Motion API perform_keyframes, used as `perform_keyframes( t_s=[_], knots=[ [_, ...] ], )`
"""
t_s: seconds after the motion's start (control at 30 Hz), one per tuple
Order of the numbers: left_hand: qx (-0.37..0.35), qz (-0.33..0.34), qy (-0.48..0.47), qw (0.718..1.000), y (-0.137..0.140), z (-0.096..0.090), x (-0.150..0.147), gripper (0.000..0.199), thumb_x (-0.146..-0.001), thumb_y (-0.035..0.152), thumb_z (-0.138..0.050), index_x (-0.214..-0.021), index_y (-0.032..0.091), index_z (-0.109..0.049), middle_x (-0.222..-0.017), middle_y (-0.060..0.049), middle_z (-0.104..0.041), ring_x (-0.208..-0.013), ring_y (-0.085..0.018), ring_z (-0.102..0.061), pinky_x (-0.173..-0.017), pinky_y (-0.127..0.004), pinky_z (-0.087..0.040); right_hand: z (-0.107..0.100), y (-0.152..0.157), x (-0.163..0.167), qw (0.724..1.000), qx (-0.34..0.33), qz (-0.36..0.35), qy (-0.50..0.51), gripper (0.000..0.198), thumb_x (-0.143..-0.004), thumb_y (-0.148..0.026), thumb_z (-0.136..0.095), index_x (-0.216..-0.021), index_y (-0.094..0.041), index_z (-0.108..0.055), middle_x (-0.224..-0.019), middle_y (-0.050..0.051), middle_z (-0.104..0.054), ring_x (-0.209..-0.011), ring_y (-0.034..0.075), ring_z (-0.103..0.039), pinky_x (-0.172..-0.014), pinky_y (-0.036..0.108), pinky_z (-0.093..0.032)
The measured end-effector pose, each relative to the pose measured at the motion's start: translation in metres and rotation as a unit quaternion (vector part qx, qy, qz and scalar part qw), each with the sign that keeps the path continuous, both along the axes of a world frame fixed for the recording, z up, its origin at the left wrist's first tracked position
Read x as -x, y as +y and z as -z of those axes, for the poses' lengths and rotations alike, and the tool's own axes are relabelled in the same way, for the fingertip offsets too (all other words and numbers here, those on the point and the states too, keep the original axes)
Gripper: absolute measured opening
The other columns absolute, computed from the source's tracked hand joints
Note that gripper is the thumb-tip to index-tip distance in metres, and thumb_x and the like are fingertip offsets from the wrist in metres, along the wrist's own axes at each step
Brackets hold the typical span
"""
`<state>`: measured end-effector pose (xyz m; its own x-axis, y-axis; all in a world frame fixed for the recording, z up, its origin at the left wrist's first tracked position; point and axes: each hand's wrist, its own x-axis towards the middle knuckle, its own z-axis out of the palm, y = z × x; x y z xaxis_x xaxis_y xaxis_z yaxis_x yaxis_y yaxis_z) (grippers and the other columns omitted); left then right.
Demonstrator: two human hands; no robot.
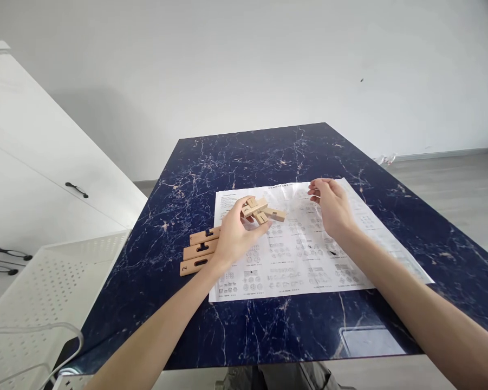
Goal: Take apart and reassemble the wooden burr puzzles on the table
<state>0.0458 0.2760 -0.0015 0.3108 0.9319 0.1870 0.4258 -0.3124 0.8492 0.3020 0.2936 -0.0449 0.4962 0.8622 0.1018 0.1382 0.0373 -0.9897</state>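
Observation:
My left hand (236,234) is closed around several small notched wooden puzzle blocks (262,217), crossed over one another above the printed sheet. One of them (277,215) sticks out to the right, and another bears a dark "3". My right hand (332,206) hovers over the sheet's right part, its fingers loosely bent and apart, with nothing seen in them. Left of my left hand lie three flat wooden pieces with dark cut-out slots; the nearest piece (190,266) is marked "2". My left hand and wrist hide their right ends.
A creased white instruction sheet (284,276) with small printed diagrams lies on the dark blue marbled table (235,157). White cabinets (57,141) and a perforated white surface (81,271) with a pale cable (36,327) stand to the left. A wall rises behind the table.

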Motion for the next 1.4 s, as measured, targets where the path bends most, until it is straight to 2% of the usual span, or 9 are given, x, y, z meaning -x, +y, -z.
perform_keyframes(
  t_s=[0.13, 0.27, 0.37, 0.5, 0.6, 0.67, 0.93, 1.2, 1.4],
  knots=[
    [-0.029, -0.002, 0.009, 1.0, 0.002, 0.004, 0.0, 0.06, -0.084, 0.027, -0.085, -0.136, 0.025, -0.055, -0.12, -0.008, -0.071, -0.108, -0.027, -0.069, -0.094, -0.042, -0.056, -0.005, -0.005, 0.012, 0.998, 0.058, 0.006, -0.007, 0.017, -0.09, -0.042, -0.062, -0.092, -0.025, -0.064, -0.094, 0.003, -0.069, -0.081, 0.02, -0.062, -0.068, 0.033, -0.048],
    [-0.034, -0.01, 0.011, 0.999, 0.005, 0.006, 0.002, 0.062, -0.085, 0.021, -0.082, -0.14, 0.027, -0.053, -0.128, -0.007, -0.069, -0.107, -0.025, -0.069, -0.098, -0.043, -0.056, -0.016, -0.012, 0.02, 0.997, 0.049, -0.019, -0.063, 0.016, -0.092, -0.039, -0.061, -0.092, -0.024, -0.064, -0.091, 0.005, -0.069, -0.079, 0.02, -0.061, -0.065, 0.033, -0.045],
    [-0.038, -0.011, 0.004, 0.999, 0.006, 0.007, 0.002, 0.062, -0.086, 0.021, -0.081, -0.141, 0.028, -0.053, -0.129, -0.007, -0.068, -0.1, -0.023, -0.069, -0.094, -0.042, -0.058, -0.023, -0.018, 0.027, 0.985, 0.021, -0.095, -0.145, 0.02, -0.095, -0.043, -0.061, -0.097, -0.023, -0.064, -0.098, 0.007, -0.07, -0.084, 0.022, -0.064, -0.068, 0.035, -0.049],
    [-0.043, -0.009, -0.021, 0.999, 0.005, 0.008, 0.002, 0.063, -0.086, 0.025, -0.082, -0.142, 0.029, -0.052, -0.131, -0.008, -0.068, -0.094, -0.022, -0.07, -0.088, -0.042, -0.059, -0.023, -0.025, 0.036, 0.92, -0.022, -0.229, -0.318, 0.035, -0.094, -0.054, -0.065, -0.113, -0.024, -0.066, -0.121, 0.013, -0.066, -0.105, 0.031, -0.064, -0.081, 0.045, -0.055],
    [-0.058, -0.007, -0.042, 0.997, 0.005, 0.007, 0.002, 0.063, -0.086, 0.026, -0.083, -0.14, 0.031, -0.053, -0.132, -0.008, -0.068, -0.1, -0.025, -0.07, -0.09, -0.044, -0.059, -0.018, -0.028, 0.04, 0.876, -0.042, -0.261, -0.404, 0.03, -0.096, -0.052, -0.064, -0.106, -0.025, -0.068, -0.123, 0.016, -0.062, -0.112, 0.036, -0.06, -0.084, 0.05, -0.055],
    [-0.066, -0.007, -0.044, 0.997, 0.004, 0.006, 0.002, 0.062, -0.086, 0.027, -0.083, -0.141, 0.031, -0.053, -0.131, -0.007, -0.068, -0.102, -0.026, -0.07, -0.092, -0.046, -0.058, -0.017, -0.029, 0.041, 0.871, -0.057, -0.26, -0.414, 0.026, -0.099, -0.049, -0.059, -0.101, -0.024, -0.067, -0.119, 0.016, -0.064, -0.11, 0.035, -0.061, -0.083, 0.05, -0.054],
    [-0.088, 0.003, -0.048, 0.995, 0.0, 0.0, 0.001, 0.064, -0.09, 0.031, -0.081, -0.145, 0.033, -0.049, -0.14, -0.007, -0.063, -0.116, -0.028, -0.067, -0.101, -0.046, -0.056, -0.033, -0.031, 0.041, 0.928, 0.045, -0.297, -0.218, 0.044, -0.106, -0.061, -0.045, -0.115, -0.023, -0.066, -0.079, 0.003, -0.066, -0.061, 0.018, -0.053, -0.057, 0.034, -0.042],
    [-0.096, 0.004, -0.04, 0.995, -0.001, -0.002, 0.001, 0.064, -0.088, 0.035, -0.084, -0.142, 0.033, -0.051, -0.135, -0.007, -0.066, -0.116, -0.029, -0.067, -0.1, -0.046, -0.056, -0.045, -0.036, 0.042, 0.93, 0.014, -0.363, -0.064, 0.042, -0.106, -0.057, -0.049, -0.117, -0.022, -0.07, -0.079, 0.001, -0.06, -0.068, 0.017, -0.053, -0.067, 0.035, -0.047],
    [-0.109, 0.015, -0.032, 0.993, -0.001, 0.0, 0.001, 0.063, -0.089, 0.035, -0.083, -0.143, 0.033, -0.05, -0.146, -0.008, -0.061, -0.127, -0.03, -0.063, -0.105, -0.046, -0.054, -0.049, -0.037, 0.044, 0.93, 0.029, -0.366, -0.007, 0.047, -0.105, -0.057, -0.052, -0.126, -0.021, -0.073, -0.106, 0.01, -0.071, -0.076, 0.019, -0.062, -0.075, 0.039, -0.055]
  ],
)
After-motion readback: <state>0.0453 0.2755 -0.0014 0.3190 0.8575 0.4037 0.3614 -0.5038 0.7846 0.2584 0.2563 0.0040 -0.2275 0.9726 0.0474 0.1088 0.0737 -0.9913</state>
